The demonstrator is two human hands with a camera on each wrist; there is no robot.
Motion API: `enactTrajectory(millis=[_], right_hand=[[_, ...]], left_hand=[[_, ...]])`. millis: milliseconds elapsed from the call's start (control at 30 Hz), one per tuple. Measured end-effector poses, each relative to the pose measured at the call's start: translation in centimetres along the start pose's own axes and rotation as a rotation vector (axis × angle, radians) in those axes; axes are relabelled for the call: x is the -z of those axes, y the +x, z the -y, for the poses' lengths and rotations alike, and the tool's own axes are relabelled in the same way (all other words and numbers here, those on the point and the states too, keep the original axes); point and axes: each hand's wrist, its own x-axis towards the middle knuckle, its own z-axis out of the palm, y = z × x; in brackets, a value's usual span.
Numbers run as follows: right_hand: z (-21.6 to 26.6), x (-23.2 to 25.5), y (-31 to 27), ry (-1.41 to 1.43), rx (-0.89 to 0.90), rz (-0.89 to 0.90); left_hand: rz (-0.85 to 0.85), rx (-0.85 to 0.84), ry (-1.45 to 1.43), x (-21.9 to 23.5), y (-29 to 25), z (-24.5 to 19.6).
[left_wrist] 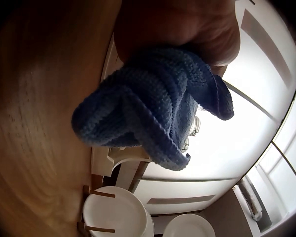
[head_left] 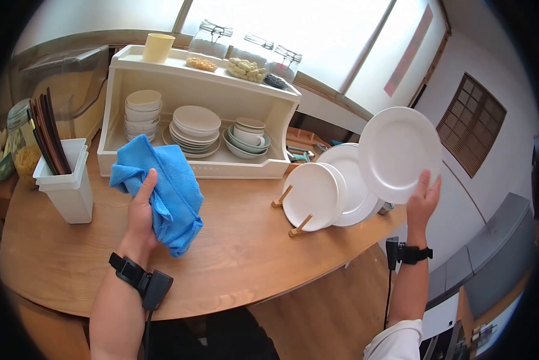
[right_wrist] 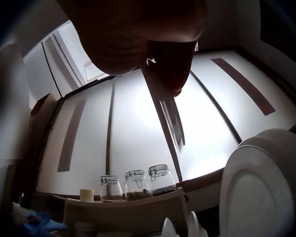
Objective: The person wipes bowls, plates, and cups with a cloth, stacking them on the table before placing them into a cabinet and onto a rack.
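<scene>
A bunched blue cloth [head_left: 161, 192] is gripped in my left hand [head_left: 140, 216], thumb over its front, above the wooden table. In the left wrist view the cloth [left_wrist: 143, 103] hangs in folds below the palm [left_wrist: 182, 29]. On the right, my right hand [head_left: 422, 204] pinches the lower edge of a white plate [head_left: 399, 153], held up with its face towards the head camera. Just left of it, several white plates [head_left: 311, 197] stand on edge in a wooden rack [head_left: 300, 225]. The right wrist view shows the held plate [right_wrist: 162, 108] edge-on under the fingers.
A cream shelf [head_left: 203, 169] holds bowls, stacked plates and a cup, with glass jars [head_left: 245, 57] and a yellow cup [head_left: 158, 48] on top. At the left of the table [head_left: 233, 258] stands a white container [head_left: 68, 186] of chopsticks. A grey seat [head_left: 497, 252] is at the right.
</scene>
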Motion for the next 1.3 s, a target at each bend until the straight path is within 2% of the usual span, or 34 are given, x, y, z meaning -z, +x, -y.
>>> enactTrajectory(millis=[67,200,300,400,600,1300], right_hand=[[-1.8,-0.3,0.0,-0.251,0.094,0.046],[-2.3,-1.7,-1.9,-0.289,0.058,0.243],[-2.5,-3.0,-2.8,-0.258,0.152,0.280],[-2.4,-4.0,-3.3,-0.205,0.145,0.316],[-3.4,-5.8,-3.6,-0.278,0.157,0.379],[-6.1,-7.8,-5.6,-0.342,-0.011,0.549]], left_hand=[[0.013,0.004,0.008,-0.2,0.0,-0.1],[0.009,0.006,0.043,-0.3,-0.3,0.1],[0.015,0.004,0.056,0.1,-0.2,0.3],[0.014,0.005,0.063,0.3,0.0,0.2],[0.007,0.009,0.079,0.4,0.1,0.2],[-0.019,-0.014,0.174,-0.3,-0.3,0.2]])
